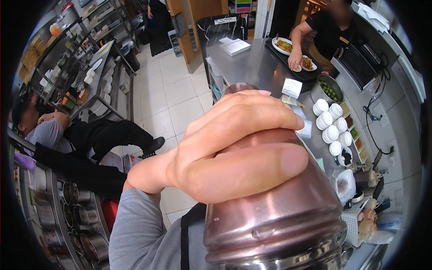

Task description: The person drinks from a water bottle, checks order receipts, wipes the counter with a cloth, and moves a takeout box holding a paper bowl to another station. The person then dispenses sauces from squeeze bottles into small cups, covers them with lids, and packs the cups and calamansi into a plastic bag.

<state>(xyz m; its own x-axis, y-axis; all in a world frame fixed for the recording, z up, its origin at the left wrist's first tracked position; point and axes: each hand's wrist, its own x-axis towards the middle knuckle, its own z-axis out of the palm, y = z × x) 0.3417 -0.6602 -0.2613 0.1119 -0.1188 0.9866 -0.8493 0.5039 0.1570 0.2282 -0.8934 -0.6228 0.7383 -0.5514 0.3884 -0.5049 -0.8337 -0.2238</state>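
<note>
Close to the camera, one hand, which looks like my left hand (234, 148), wraps round the upper part of a shiny pinkish-brown metal vessel (274, 216). Its fingers reach across the narrow top, and the thumb presses along the near side. The vessel fills the lower middle of the view and hides part of the counter behind it. A grey sleeve (139, 229) covers the forearm. No part of my right hand shows.
Beyond the vessel runs a steel counter (252, 60) with stacked white cups (324, 120) and a pot of green limes (330, 88). A co-worker's hand (295, 60) touches a tray of plates. Another person (54, 130) sits at left beside shelves.
</note>
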